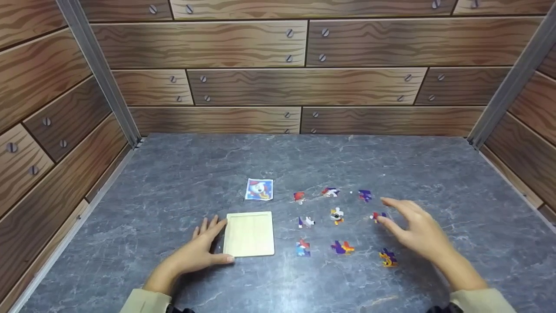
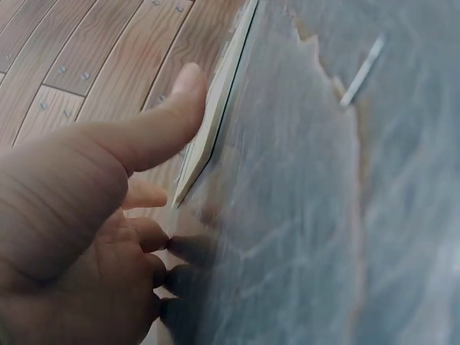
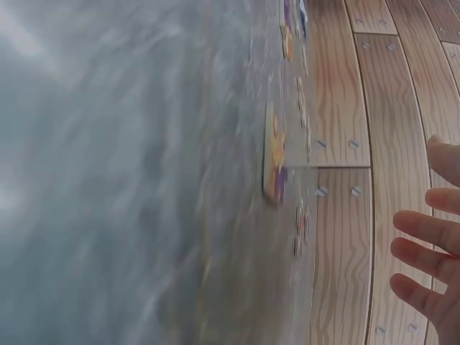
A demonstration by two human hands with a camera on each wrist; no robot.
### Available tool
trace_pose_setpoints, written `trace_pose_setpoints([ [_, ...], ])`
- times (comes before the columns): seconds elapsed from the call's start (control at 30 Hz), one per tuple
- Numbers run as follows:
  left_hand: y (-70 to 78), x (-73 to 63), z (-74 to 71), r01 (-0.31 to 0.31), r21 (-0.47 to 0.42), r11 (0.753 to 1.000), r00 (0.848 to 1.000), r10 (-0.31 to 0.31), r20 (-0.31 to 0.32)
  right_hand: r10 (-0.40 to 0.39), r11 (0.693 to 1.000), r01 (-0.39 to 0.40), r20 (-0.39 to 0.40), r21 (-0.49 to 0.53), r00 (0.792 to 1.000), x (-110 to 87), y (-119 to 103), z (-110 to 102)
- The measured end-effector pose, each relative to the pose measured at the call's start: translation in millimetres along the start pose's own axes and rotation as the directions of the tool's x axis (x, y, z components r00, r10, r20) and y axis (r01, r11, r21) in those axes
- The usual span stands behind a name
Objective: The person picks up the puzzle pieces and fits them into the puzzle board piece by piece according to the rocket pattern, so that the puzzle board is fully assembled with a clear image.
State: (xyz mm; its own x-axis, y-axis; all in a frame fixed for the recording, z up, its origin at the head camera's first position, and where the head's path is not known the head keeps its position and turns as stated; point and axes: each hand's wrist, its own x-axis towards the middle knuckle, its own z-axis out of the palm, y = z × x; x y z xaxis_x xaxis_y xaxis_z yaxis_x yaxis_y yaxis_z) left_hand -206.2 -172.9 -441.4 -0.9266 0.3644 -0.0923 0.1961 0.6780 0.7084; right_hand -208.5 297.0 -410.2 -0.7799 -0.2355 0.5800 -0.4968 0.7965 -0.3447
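Observation:
A square, pale wooden puzzle tray point(image 1: 249, 234) with a raised rim lies on the grey table. My left hand point(image 1: 200, 248) rests at its left side, index finger by the upper-left corner and thumb at the lower-left corner. In the left wrist view the thumb point(image 2: 188, 90) lies along the tray's edge point(image 2: 215, 115). My right hand point(image 1: 419, 228) hovers over the right side with fingers apart, holding nothing. Its thumb tip overlaps a red and purple puzzle piece point(image 1: 375, 216). Below it lies a yellow and purple piece point(image 1: 388, 257).
Several more loose pieces lie in rough rows right of the tray, among them a white-and-orange piece point(image 1: 337, 215) and a purple one point(image 1: 365, 195). A small picture card point(image 1: 259, 189) with a cartoon figure lies behind the tray. Wood-patterned walls point(image 1: 304, 87) enclose the table's back and sides.

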Motion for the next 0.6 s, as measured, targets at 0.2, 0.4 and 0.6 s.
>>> trace_pose_setpoints([
  [0.2, -6.3, 1.7, -2.4, -0.021, 0.006, 1.0, 1.0, 0.021, 0.005, -0.041, 0.999, 0.041, 0.026, 0.009, 0.999, 12.0, -9.0, 14.6],
  [0.4, -8.5, 3.9, -3.7, -0.014, 0.016, 1.0, 1.0, 0.013, 0.027, -0.073, 0.997, 0.072, 0.039, 0.008, 0.997, 22.8, -14.8, 25.8],
  [0.6, -10.6, 2.7, -4.4, -0.022, 0.019, 1.0, 0.999, 0.022, 0.027, -0.081, 0.997, 0.081, 0.042, 0.003, 0.996, 34.2, -20.8, 37.4],
])
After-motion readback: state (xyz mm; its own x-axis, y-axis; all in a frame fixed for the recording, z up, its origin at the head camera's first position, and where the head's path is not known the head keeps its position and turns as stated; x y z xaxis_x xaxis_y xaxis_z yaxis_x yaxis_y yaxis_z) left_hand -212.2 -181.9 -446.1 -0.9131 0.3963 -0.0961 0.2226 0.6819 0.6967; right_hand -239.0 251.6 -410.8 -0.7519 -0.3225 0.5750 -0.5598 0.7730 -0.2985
